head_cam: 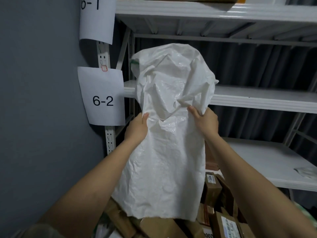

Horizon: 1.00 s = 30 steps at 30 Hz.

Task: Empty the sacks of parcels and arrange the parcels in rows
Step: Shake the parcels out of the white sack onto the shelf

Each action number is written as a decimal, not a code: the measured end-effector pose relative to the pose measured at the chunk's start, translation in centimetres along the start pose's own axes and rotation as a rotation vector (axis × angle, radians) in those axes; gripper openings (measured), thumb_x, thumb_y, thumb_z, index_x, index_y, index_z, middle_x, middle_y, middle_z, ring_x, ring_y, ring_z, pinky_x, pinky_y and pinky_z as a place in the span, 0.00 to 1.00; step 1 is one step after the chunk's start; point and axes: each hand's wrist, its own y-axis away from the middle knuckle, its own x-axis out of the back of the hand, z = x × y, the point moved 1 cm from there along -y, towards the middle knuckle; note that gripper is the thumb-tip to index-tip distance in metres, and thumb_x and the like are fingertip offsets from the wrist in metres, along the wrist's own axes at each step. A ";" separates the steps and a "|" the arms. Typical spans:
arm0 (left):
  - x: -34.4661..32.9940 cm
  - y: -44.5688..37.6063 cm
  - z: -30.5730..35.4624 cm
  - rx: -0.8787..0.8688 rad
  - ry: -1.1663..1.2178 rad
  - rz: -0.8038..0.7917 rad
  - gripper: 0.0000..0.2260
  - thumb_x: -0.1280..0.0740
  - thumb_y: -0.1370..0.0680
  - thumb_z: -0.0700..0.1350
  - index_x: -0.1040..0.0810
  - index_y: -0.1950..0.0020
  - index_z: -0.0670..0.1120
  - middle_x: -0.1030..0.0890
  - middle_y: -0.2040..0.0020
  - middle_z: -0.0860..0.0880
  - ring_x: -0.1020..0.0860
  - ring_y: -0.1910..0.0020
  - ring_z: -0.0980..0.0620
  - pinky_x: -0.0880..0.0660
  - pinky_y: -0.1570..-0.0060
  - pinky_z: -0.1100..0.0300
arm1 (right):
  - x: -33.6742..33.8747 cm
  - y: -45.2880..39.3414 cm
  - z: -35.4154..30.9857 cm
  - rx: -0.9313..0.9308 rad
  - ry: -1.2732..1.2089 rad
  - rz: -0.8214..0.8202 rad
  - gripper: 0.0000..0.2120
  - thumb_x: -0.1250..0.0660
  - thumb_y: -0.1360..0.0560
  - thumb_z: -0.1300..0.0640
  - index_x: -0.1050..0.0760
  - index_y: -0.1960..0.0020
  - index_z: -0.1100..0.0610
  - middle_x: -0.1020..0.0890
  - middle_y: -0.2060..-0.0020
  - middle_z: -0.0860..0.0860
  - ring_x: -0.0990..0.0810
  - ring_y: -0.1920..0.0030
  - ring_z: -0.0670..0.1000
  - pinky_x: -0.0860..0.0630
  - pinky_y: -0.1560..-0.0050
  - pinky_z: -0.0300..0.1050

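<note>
A white woven sack hangs upside down in front of the shelving, its open mouth at the bottom above a heap of brown cardboard parcels. My left hand grips the sack's left side, thumb on the front. My right hand pinches a fold of the sack on its right side. The sack looks limp and crumpled at its top. Part of the parcel heap is hidden behind the sack.
White metal shelves stand behind the sack, with paper labels "6-1" and "6-2" on the left upright. A grey wall runs along the left. A small white packet lies on the lower shelf at right.
</note>
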 end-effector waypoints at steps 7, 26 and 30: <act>0.6 -0.4 0.7 -0.033 -0.002 0.020 0.21 0.51 0.17 0.57 0.26 0.39 0.46 0.21 0.45 0.48 0.24 0.48 0.47 0.27 0.48 0.53 | 0.4 -0.1 -1.0 0.039 0.008 0.023 0.25 0.36 0.24 0.38 0.25 0.41 0.58 0.22 0.53 0.49 0.23 0.55 0.51 0.29 0.57 0.44; 2.7 -0.6 1.6 -0.090 0.024 0.010 0.21 0.50 0.16 0.56 0.27 0.36 0.44 0.22 0.42 0.47 0.25 0.46 0.49 0.33 0.50 0.58 | 0.5 0.1 -3.8 0.053 0.010 0.041 0.26 0.37 0.24 0.36 0.25 0.43 0.58 0.20 0.52 0.51 0.22 0.53 0.53 0.28 0.57 0.46; 3.0 -0.6 1.5 -0.097 0.026 0.013 0.21 0.50 0.17 0.56 0.27 0.35 0.44 0.22 0.41 0.47 0.24 0.43 0.47 0.32 0.49 0.58 | 0.6 0.3 -4.2 0.069 0.017 0.047 0.24 0.37 0.24 0.37 0.26 0.43 0.58 0.22 0.54 0.49 0.24 0.54 0.51 0.30 0.56 0.45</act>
